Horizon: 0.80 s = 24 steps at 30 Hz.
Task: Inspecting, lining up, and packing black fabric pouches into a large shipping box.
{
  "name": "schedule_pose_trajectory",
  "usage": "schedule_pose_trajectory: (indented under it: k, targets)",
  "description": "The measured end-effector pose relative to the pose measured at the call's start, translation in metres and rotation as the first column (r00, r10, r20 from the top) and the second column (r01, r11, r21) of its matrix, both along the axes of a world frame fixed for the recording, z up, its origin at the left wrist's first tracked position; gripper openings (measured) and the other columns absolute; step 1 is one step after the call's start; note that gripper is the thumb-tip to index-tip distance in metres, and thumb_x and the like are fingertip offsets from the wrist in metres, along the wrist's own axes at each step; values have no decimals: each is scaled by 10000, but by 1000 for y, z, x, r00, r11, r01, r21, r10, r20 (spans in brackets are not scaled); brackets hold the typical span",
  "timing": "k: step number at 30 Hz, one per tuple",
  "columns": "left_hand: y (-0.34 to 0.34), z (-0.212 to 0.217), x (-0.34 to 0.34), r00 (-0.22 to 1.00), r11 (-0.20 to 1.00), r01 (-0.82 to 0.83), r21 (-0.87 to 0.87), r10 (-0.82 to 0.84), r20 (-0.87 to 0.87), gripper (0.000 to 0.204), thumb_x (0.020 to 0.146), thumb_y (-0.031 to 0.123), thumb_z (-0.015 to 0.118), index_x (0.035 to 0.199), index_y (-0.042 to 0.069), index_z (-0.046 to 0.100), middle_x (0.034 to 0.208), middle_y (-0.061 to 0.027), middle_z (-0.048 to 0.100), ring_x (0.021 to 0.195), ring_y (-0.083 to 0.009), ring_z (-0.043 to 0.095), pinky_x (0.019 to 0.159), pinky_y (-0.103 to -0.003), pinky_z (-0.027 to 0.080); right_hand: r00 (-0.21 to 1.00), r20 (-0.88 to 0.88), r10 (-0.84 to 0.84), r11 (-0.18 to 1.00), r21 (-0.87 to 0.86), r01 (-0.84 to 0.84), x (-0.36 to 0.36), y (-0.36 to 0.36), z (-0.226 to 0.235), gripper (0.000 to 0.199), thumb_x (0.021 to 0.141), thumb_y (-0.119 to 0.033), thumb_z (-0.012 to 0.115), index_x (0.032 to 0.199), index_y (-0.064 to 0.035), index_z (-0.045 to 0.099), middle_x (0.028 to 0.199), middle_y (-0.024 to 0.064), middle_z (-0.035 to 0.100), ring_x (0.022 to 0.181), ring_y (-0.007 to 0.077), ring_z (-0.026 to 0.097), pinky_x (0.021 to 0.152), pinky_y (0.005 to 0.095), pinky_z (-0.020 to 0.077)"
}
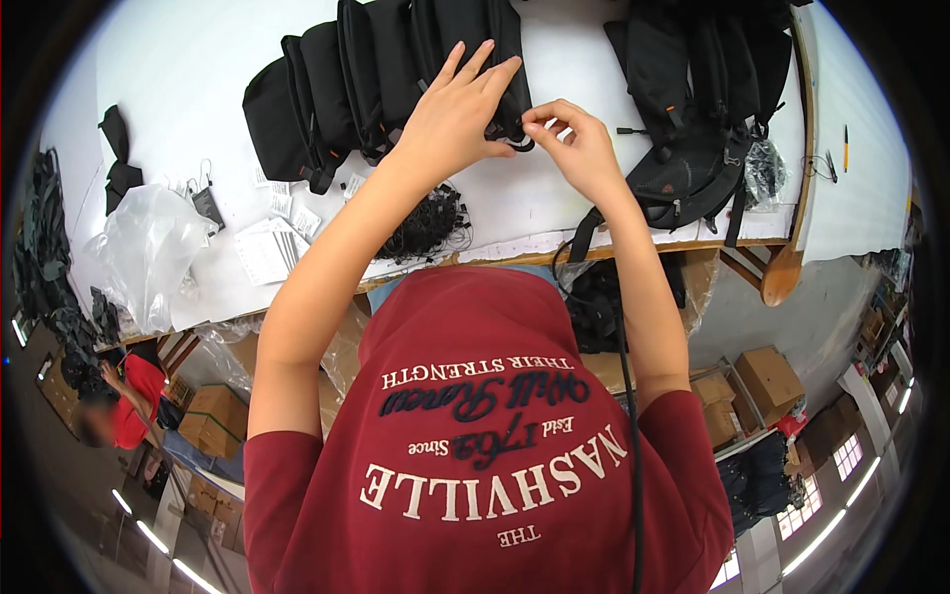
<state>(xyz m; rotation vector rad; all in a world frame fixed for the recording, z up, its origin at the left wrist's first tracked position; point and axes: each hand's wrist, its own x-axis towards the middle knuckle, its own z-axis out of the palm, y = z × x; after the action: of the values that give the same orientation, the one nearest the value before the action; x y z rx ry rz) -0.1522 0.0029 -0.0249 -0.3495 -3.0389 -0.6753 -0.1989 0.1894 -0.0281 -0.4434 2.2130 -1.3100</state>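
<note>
Several black backpacks (pixel 322 84) lie side by side in a row on the white table in front of me. My left hand (pixel 455 114) rests on the rightmost of them, fingers stretched and spread. Just to its right, my right hand (pixel 572 144) pinches at that bag's edge, thumb and forefinger together beside a small dark loop (pixel 522 146). Whatever sits between those fingertips is too small to name. Below my left wrist, near the table's front edge, is a tangled heap of thin black cords (pixel 430 223).
White printed cards (pixel 269 249) and a clear plastic bag (pixel 148 247) lie to the left. More black backpacks (pixel 693 148) are stacked at right, near a crumpled clear wrapper (pixel 765 173) and a yellow-orange pen (pixel 846 148). Cardboard boxes (pixel 767 384) stand below the table. A person in red (pixel 139 401) is at far left.
</note>
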Motion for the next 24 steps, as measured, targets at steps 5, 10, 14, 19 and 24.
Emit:
schedule_pose_trajectory:
  k: [5, 10, 14, 19, 24]
  targets:
    - [0, 17, 7, 998, 997, -5, 76, -1, 69, 1030, 605, 333, 848, 1447, 90, 307, 1401, -82, 463, 1391, -284, 306, 1180, -476, 171, 902, -425, -74, 967, 190, 169, -35, 31, 2, 272, 798, -160, 697, 1065, -119, 675, 1059, 68, 612, 914, 204, 548, 796, 335, 450]
    - [1, 38, 19, 994, 977, -96, 189, 85, 64, 1103, 597, 325, 855, 1472, 76, 230, 1505, -72, 328, 1413, -303, 257, 1173, -481, 172, 533, -846, 6, 708, 380, 595, -72, 51, -30, 614, 728, -379, 750, 1276, -173, 561, 1328, 187, 462, 1196, 387, 419, 982, 470, 366]
    - [0, 49, 31, 989, 961, -145, 234, 132, 71, 1065, 634, 323, 841, 1477, 88, 233, 1521, -67, 308, 1427, -308, 227, 1169, -515, 125, 682, -729, -62, 710, 448, 543, -87, 66, -49, 734, 712, -460, 722, 1353, -187, 489, 1329, 241, 448, 1182, 426, 439, 987, 501, 372]
    - [-14, 66, 50, 958, 893, -282, 351, 283, 51, 733, 781, 219, 750, 1404, 74, 392, 1444, -101, 419, 1361, -314, 361, 1141, -487, 219, 768, -503, -396, 823, 176, 540, -81, 75, -8, 552, 720, -366, 749, 1211, -142, 629, 1220, 186, 568, 1121, 347, 556, 970, 386, 434]
    - [-27, 90, 78, 928, 769, -363, 526, 347, 133, 508, 792, 118, 712, 1266, 50, 541, 1417, -138, 443, 1277, -270, 462, 1055, -408, 363, 890, 187, -416, 881, -158, 446, -24, 85, 76, 512, 842, -234, 676, 1283, -3, 557, 1209, 94, 588, 1078, 159, 554, 954, 276, 416]
